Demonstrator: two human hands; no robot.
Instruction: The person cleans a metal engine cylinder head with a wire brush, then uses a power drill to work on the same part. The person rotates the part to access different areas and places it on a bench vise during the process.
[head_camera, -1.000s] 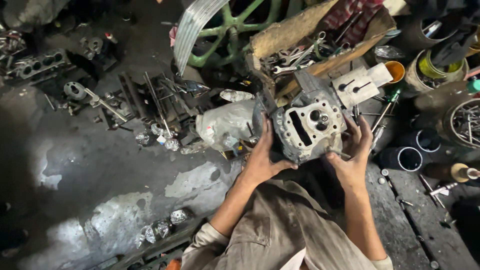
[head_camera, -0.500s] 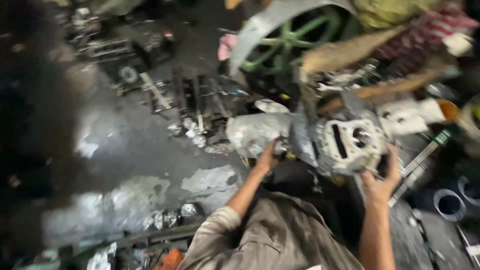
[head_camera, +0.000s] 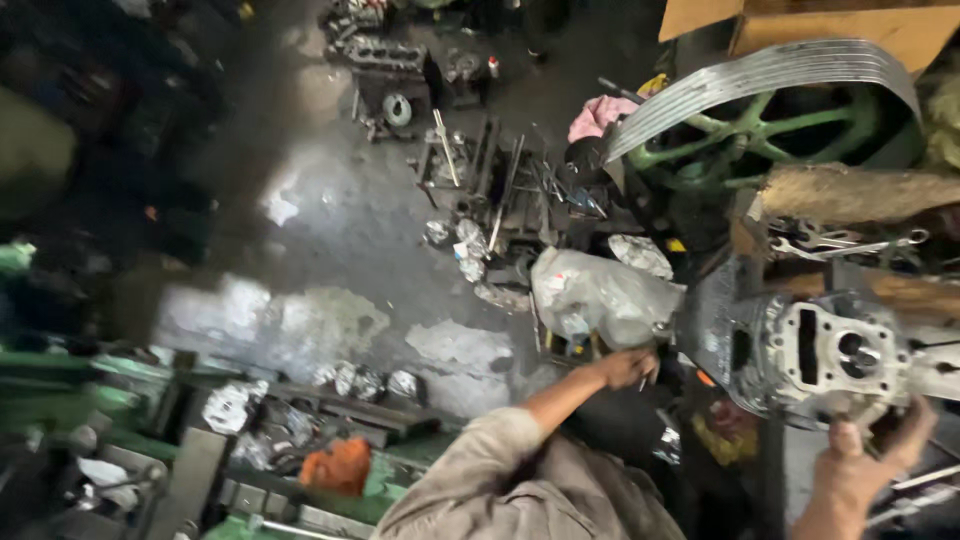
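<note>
Right now the engine part (head_camera: 825, 358), a grey cast metal block with a rectangular opening and a round bore in its face, sits at the right side of the view, resting low against the wooden beam (head_camera: 860, 192) and the clutter behind it. Your right hand (head_camera: 868, 460) is under its lower edge, fingers curled up around the bottom rim, so it's gripping the part from below. Your left hand (head_camera: 628, 368) is off the casting, down just left of it, loosely closed; something thin and dark seems to stick out below the fingers, but I can't tell what it is or how firmly you hold it.

Just beyond the left hand lies a crumpled clear plastic bag (head_camera: 600, 295), touching the pile of dark metal scraps (head_camera: 500, 200) above it. Spanners (head_camera: 850, 243) lie on the ledge just above the engine part. Further up on the right there's a green spoked wheel (head_camera: 745, 145) with a ribbed metal band (head_camera: 760, 75) arched over it, and a pink rag (head_camera: 597, 115) near its left end. The floor (head_camera: 330, 250) is wet, stained concrete. An orange rag (head_camera: 338, 465) lies at bottom left among green metal frames (head_camera: 100, 365).
</note>
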